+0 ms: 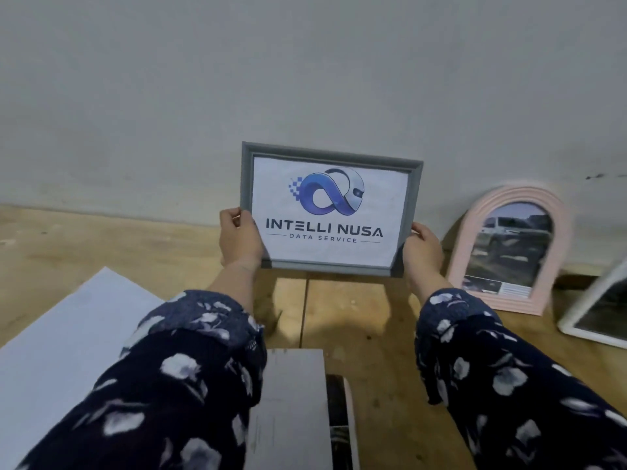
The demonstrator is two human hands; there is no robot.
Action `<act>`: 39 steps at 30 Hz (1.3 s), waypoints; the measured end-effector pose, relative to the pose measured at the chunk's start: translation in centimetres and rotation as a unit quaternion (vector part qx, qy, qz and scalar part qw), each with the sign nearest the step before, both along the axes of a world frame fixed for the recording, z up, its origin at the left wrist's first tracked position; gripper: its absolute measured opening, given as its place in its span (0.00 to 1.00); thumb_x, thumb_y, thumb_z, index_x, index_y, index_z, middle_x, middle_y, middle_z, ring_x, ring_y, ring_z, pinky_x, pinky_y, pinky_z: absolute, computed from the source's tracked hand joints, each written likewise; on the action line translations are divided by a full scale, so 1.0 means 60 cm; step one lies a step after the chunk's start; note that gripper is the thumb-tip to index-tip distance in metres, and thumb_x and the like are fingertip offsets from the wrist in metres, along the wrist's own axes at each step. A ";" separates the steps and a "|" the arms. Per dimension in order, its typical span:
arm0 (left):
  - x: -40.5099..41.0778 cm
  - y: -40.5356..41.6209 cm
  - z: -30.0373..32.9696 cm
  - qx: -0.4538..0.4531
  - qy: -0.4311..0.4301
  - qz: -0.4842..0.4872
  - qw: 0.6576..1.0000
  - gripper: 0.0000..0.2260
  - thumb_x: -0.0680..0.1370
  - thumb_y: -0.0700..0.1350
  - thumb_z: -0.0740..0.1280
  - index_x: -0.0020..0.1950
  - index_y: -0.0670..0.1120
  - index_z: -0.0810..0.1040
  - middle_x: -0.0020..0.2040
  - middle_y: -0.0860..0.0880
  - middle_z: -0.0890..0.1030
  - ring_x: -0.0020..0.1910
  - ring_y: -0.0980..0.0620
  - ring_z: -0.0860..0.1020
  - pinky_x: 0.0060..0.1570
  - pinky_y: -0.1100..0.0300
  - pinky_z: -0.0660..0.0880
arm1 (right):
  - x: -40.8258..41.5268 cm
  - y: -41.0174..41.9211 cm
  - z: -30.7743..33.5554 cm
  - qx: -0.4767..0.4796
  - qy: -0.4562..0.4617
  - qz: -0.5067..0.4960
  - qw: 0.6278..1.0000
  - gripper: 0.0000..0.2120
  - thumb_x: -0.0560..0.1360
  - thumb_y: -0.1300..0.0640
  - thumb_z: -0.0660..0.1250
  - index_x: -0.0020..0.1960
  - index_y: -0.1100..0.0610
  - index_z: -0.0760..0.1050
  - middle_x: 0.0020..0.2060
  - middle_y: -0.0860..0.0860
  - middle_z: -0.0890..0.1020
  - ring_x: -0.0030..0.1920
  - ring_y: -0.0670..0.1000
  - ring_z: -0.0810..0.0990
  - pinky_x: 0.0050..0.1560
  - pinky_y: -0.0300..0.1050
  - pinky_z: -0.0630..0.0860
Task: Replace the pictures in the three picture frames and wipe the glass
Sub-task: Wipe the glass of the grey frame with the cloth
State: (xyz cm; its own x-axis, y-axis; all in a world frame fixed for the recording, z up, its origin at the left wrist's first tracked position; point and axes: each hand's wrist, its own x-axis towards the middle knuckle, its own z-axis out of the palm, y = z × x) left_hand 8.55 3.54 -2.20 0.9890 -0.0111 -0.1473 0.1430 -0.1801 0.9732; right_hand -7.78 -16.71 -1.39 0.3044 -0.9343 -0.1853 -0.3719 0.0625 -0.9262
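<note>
Grey frame (330, 150): held upright above the wooden table (101, 239), in front of the wall (305, 62); shows a logo print reading "INTELLI NUSA DATA SERVICE".
Left hand (239, 240): grips the frame's lower left edge, thumb on the front.
Right hand (422, 252): grips the lower right edge, fingers curled round it.
Pink frame (475, 239): arched, leaning on the wall right of the grey frame, holding a vehicle photo.
White frame (576, 320): tilted at the far right, cut by the picture's edge.
White sheet (68, 334): flat on the table, left.
Grey board (291, 401): lies near the table's front edge, between the sleeves (169, 385); a dark photo (337, 412) lies just right of it.
</note>
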 end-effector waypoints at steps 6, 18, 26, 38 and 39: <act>-0.036 -0.084 -0.032 -0.033 0.020 -0.075 0.996 0.17 0.80 0.52 0.59 0.69 0.50 0.66 0.62 0.49 0.75 0.58 0.48 0.74 0.61 0.53 0.70 | -0.031 -0.050 -0.026 0.040 -0.010 -0.011 0.999 0.26 0.75 0.64 0.55 0.71 0.50 0.68 0.64 0.49 0.76 0.63 0.53 0.73 0.66 0.49 0.69; -0.041 -0.083 -0.050 0.154 0.020 -0.142 0.978 0.31 0.82 0.54 0.57 0.80 0.51 0.44 0.79 0.50 0.52 0.77 0.45 0.54 0.74 0.44 0.54 | -0.013 -0.059 -0.043 0.120 0.070 0.084 0.987 0.36 0.79 0.65 0.54 0.78 0.48 0.37 0.78 0.53 0.53 0.70 0.57 0.66 0.66 0.52 0.65; -0.119 -0.118 -0.017 0.265 -0.074 -0.173 0.946 0.32 0.78 0.47 0.63 0.78 0.45 0.51 0.73 0.42 0.59 0.72 0.40 0.59 0.67 0.44 0.62 | -0.100 0.000 -0.018 0.068 0.074 0.121 0.988 0.28 0.79 0.68 0.52 0.77 0.53 0.55 0.70 0.47 0.67 0.66 0.52 0.69 0.61 0.43 0.67; -0.295 -0.323 0.053 0.113 -0.017 -0.358 0.926 0.23 0.79 0.46 0.63 0.74 0.45 0.64 0.68 0.45 0.73 0.64 0.45 0.73 0.60 0.56 0.69 | -0.271 -0.209 0.036 -0.002 0.086 0.045 0.995 0.30 0.77 0.63 0.55 0.77 0.51 0.54 0.73 0.54 0.65 0.68 0.58 0.69 0.64 0.50 0.68; -0.313 -0.350 0.051 0.113 -0.015 -0.359 0.926 0.24 0.80 0.47 0.63 0.74 0.45 0.63 0.69 0.46 0.71 0.65 0.45 0.72 0.59 0.57 0.69 | -0.280 -0.233 0.034 0.002 0.091 0.040 0.995 0.29 0.77 0.61 0.56 0.77 0.51 0.55 0.73 0.55 0.64 0.69 0.59 0.68 0.68 0.54 0.66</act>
State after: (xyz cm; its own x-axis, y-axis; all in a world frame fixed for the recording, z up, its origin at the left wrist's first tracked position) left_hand -10.22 -17.44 0.87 0.7421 -0.6401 -0.1991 -0.1189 -0.4180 0.9006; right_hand -24.60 -30.68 0.63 0.3388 -0.9077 -0.2474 -0.5378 0.0289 -0.8426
